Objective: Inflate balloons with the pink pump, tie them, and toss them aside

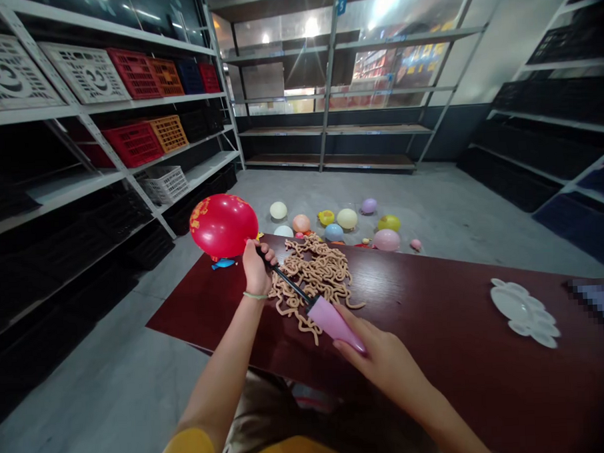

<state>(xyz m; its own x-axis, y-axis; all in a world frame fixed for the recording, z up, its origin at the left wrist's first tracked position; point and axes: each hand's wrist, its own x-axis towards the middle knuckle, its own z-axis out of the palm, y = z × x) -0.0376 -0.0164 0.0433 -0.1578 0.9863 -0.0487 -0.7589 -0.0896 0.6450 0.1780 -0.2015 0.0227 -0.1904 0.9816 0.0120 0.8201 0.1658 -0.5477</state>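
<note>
One hand pump with a pink body and a black rod is in the centre of the frame, above a dark red-brown table. It is tilted, with its pink end toward the lower right and the rod toward the upper left. The right hand comes from the lower right and holds the pink body; its thumb and fingers are closed around it. The left hand comes from the bottom of the frame and grips narrowly around the far end of the rod, just where a red balloon begins. This balloon is inflated, has yellow printing, and stands out at the left of centre, near the left corner of the table. Whether the fingers also pinch its neck, I cannot tell. On the left wrist is a pale green band.

Behind the rod, a loose heap of brown, cord-like pieces lies on the table. Toward the right of the frame, a white flower-shaped palette lies on the same table. Beyond the table, in the upper middle, several balloons rest on the grey floor, among them a purple one and a pink one. At the upper left, a rack carries white, red and orange crates.
</note>
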